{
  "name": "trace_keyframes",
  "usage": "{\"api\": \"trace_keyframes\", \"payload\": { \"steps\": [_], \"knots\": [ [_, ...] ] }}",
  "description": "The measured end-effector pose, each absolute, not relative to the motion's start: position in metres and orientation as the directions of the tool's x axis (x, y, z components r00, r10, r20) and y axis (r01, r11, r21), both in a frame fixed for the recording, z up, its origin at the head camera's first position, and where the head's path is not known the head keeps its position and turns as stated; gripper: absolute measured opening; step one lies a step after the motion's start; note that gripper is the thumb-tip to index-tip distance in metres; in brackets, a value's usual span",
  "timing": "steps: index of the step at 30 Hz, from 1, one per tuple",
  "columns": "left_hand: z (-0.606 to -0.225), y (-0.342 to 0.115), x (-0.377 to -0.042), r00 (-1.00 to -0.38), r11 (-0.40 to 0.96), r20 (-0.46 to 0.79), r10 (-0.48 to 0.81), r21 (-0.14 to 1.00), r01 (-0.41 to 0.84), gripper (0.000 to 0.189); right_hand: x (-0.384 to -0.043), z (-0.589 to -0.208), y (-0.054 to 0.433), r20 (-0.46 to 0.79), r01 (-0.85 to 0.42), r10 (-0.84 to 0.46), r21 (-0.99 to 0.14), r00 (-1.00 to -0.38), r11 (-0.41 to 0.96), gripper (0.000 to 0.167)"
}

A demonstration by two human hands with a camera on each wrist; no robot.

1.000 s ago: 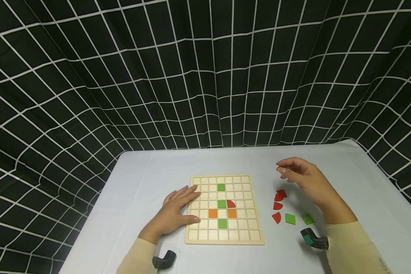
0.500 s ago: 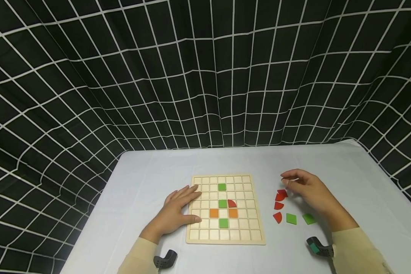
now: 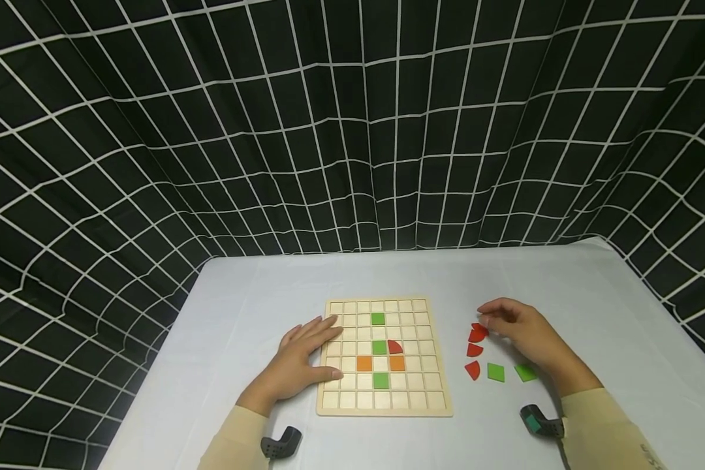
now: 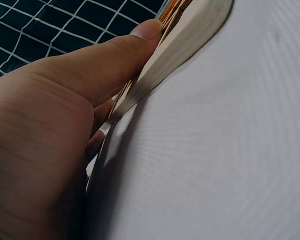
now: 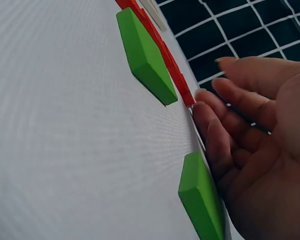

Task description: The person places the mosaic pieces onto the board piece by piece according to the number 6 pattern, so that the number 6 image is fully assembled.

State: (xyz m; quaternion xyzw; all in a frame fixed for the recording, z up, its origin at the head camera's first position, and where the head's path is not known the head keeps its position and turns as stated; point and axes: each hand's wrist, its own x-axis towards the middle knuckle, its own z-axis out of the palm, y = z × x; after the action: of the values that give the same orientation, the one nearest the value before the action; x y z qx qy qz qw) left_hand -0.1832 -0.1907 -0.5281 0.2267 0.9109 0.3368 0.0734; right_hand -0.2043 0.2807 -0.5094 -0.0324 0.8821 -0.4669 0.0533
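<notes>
My left hand [image 3: 298,364] rests on the left edge of a wooden grid board [image 3: 341,412], fingers spread and thumb [image 4: 148,31] on the rim. The board bears green squares [image 3: 380,380], two orange squares [image 3: 364,363] and one red quarter-circle tile [image 3: 394,346]. Right of the board, my right hand [image 3: 529,333] hovers at the far end of a row of loose red quarter-circle tiles [image 3: 474,350]. Its fingers are loosely bent, with thumb and forefinger apart in the right wrist view. Its fingertips partly cover the farthest red tile [image 3: 478,328]; whether they touch it I cannot tell.
Two loose green squares [image 3: 496,372] lie near the right forearm, one partly under the wrist's side. A white cloth [image 3: 258,287] covers the table. A black curtain with white grid lines [image 3: 305,130] surrounds its back and sides. Each wrist carries a black camera mount [image 3: 282,444].
My right hand has come down and nearer, from above the table to the far end of the red tiles. My left hand stays on the board.
</notes>
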Motion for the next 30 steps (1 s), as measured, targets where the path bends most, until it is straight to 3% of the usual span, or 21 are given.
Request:
{"api": "trace_keyframes", "payload": {
  "steps": [13, 30],
  "knots": [
    [-0.529, -0.1912, -0.1842, -0.886, 0.68, 0.006, 0.463, 0.639, 0.359, 0.089, -0.2018, -0.5121, 0.2798, -0.031, -0.087, -0.17, -0.761, -0.985, 0.643, 0.028],
    [-0.529, -0.1913, -0.183, -0.882, 0.669, 0.027, 0.471, 0.641, 0.377, 0.088, -0.2014, -0.5099, 0.2789, -0.06, -0.091, -0.2, -0.741, -0.978, 0.666, 0.032]
  ]
}}
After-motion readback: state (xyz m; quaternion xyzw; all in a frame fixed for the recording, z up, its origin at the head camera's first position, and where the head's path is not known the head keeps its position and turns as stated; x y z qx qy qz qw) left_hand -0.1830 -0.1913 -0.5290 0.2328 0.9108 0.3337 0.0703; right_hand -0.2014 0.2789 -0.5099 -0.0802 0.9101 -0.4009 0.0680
